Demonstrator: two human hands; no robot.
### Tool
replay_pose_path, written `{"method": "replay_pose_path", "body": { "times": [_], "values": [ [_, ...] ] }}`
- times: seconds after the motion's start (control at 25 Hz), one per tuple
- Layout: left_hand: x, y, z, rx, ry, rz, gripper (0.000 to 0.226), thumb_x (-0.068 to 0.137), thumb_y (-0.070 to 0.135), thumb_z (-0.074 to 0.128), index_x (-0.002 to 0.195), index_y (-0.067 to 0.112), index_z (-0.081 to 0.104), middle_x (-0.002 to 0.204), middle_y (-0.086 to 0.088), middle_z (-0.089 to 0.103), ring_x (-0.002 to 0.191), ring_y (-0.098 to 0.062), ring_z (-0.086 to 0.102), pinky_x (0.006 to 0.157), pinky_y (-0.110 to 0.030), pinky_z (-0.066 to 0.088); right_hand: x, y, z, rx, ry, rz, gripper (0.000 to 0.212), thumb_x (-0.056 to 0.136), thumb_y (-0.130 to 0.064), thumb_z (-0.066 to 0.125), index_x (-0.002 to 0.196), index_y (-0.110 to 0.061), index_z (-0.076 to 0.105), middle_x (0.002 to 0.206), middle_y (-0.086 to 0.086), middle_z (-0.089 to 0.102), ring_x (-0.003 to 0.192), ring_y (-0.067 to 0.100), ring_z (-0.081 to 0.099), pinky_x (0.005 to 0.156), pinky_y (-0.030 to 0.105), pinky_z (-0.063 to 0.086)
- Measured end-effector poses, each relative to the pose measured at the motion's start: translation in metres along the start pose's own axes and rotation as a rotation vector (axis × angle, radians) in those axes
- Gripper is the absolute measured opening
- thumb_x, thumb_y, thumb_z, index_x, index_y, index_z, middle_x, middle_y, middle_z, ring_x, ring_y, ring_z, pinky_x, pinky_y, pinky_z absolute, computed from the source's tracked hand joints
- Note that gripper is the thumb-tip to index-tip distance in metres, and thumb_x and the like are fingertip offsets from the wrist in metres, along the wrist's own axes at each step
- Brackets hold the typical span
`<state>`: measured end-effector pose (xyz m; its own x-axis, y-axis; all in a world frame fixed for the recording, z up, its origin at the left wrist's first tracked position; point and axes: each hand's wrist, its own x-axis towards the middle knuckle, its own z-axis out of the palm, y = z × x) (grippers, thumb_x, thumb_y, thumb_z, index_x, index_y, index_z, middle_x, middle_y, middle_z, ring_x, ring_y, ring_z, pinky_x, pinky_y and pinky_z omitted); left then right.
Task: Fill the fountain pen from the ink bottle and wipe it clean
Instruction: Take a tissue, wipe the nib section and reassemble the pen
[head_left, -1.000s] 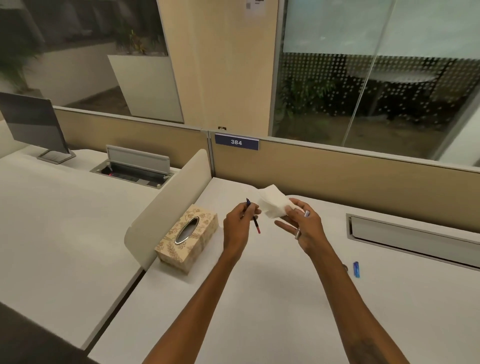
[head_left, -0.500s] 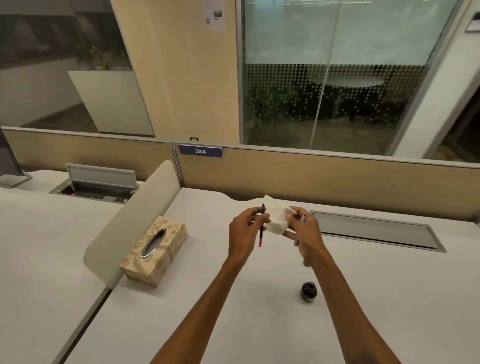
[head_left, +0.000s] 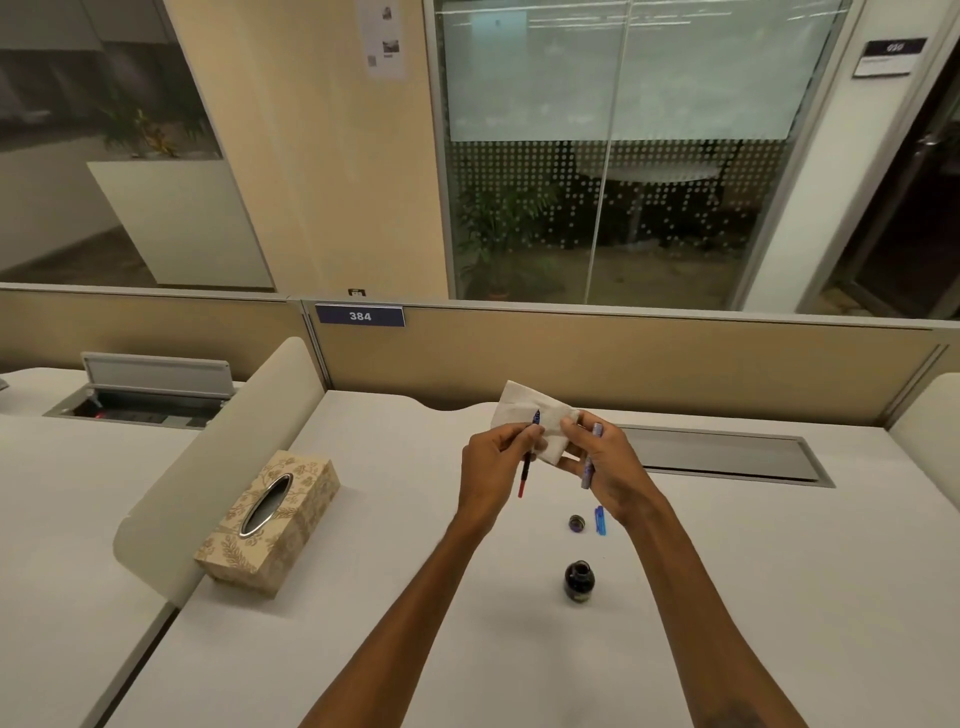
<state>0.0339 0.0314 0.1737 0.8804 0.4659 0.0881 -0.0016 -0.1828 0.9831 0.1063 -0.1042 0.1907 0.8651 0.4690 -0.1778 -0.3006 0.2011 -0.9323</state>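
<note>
Head view. Left hand (head_left: 493, 467) pinches the pen section (head_left: 529, 462) upright, dark tip up and red end down, grip closed on its upper part. The tip rests against a white tissue (head_left: 530, 421). Right hand (head_left: 602, 467) holds that tissue between thumb and forefinger, grip closed; a pale purple pen barrel (head_left: 591, 457) is tucked along the same hand's other fingers, probably parked there to keep both hands free for wiping. Judgement: wiping step under way.

On the bench (head_left: 363, 623): ink bottle (head_left: 578, 581) stands open, near side, below the hands; its cap (head_left: 576, 523) lies just beyond, with a blue pen cap (head_left: 600, 519) right beside it. Tissue box (head_left: 267, 519) sits well to the left.

Hard to make out: the nib is too small to check for ink; tissue stains not visible; barrel partly covered by fingers.
</note>
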Motion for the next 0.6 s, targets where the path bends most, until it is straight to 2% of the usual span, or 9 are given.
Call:
{"method": "replay_pose_path", "body": {
  "times": [0.08,0.16,0.2,0.28,0.32,0.36,0.4,0.44,0.6],
  "values": [
    [0.0,0.001,0.004,0.001,-0.012,-0.008,0.027,0.096,0.032,0.062,0.102,0.011,0.077,0.098,-0.003,0.077,0.09,-0.016,0.072,0.077,-0.011,0.054,-0.001,-0.001,-0.006,0.017,-0.006,0.01,0.019,0.102,-0.019,0.048,0.111,-0.008,0.061,0.114,0.019,0.066,0.104,0.038,0.065,0.044,0.014,0.05],
    [-0.001,0.002,0.007,0.008,-0.044,-0.009,0.029,0.097,0.032,0.06,0.106,0.011,0.076,0.097,-0.003,0.078,0.089,-0.015,0.072,0.078,-0.012,0.054,-0.002,-0.002,-0.011,0.003,-0.012,0.002,0.028,0.099,-0.029,0.052,0.114,-0.008,0.063,0.117,0.022,0.068,0.102,0.035,0.07,0.058,0.029,0.059],
    [-0.001,0.002,0.009,0.014,-0.066,-0.008,0.029,0.097,0.032,0.059,0.107,0.011,0.076,0.098,-0.003,0.078,0.089,-0.015,0.072,0.08,-0.013,0.054,-0.001,-0.001,-0.013,-0.005,-0.011,0.008,0.036,0.095,-0.035,0.056,0.117,-0.007,0.063,0.119,0.022,0.068,0.101,0.035,0.071,0.068,0.039,0.058],
    [-0.002,0.002,0.012,0.026,-0.102,-0.001,0.03,0.098,0.033,0.057,0.108,0.011,0.075,0.098,-0.002,0.078,0.088,-0.013,0.072,0.081,-0.015,0.054,-0.001,-0.001,-0.017,-0.011,-0.021,0.025,0.05,0.089,-0.041,0.061,0.122,-0.003,0.061,0.119,0.021,0.07,0.1,0.034,0.072,0.064,0.034,0.053],
    [-0.002,0.002,0.013,0.029,-0.11,0.004,0.03,0.099,0.033,0.056,0.107,0.012,0.076,0.097,-0.001,0.078,0.086,-0.012,0.072,0.08,-0.015,0.054,-0.001,-0.002,-0.018,-0.006,-0.027,0.032,0.048,0.091,-0.04,0.06,0.122,-0.003,0.062,0.118,0.02,0.07,0.099,0.034,0.073,0.063,0.034,0.053],
    [-0.002,0.002,0.014,0.033,-0.11,0.008,0.03,0.099,0.033,0.056,0.106,0.012,0.076,0.097,-0.001,0.078,0.085,-0.012,0.072,0.079,-0.014,0.054,-0.002,-0.002,-0.018,0.008,-0.029,0.036,0.041,0.095,-0.036,0.057,0.119,-0.004,0.063,0.117,0.02,0.071,0.099,0.033,0.073,0.073,0.043,0.057],
    [-0.002,0.002,0.014,0.035,-0.103,0.01,0.029,0.099,0.033,0.057,0.105,0.012,0.076,0.096,-0.001,0.078,0.084,-0.012,0.072,0.078,-0.015,0.054,-0.001,-0.002,-0.019,0.033,-0.03,0.038,0.035,0.098,-0.031,0.054,0.118,-0.004,0.064,0.115,0.02,0.071,0.098,0.032,0.073,0.09,0.055,0.052],
    [-0.002,0.001,0.014,0.036,-0.093,0.009,0.029,0.098,0.033,0.058,0.105,0.013,0.076,0.095,-0.001,0.078,0.084,-0.013,0.072,0.079,-0.016,0.055,-0.002,-0.003,-0.019,0.072,-0.033,0.033,0.032,0.101,-0.026,0.05,0.119,-0.003,0.062,0.114,0.02,0.072,0.097,0.031,0.073,0.1,0.059,0.045],
    [-0.002,0.003,0.011,0.03,-0.067,0.012,0.029,0.095,0.033,0.062,0.108,0.012,0.076,0.096,-0.002,0.078,0.085,-0.016,0.074,0.08,-0.018,0.056,-0.006,-0.008,-0.015,0.191,-0.05,0.007,0.026,0.103,-0.023,0.043,0.114,-0.006,0.059,0.115,0.018,0.068,0.096,0.027,0.073,0.087,0.043,0.059]
  ]
}}
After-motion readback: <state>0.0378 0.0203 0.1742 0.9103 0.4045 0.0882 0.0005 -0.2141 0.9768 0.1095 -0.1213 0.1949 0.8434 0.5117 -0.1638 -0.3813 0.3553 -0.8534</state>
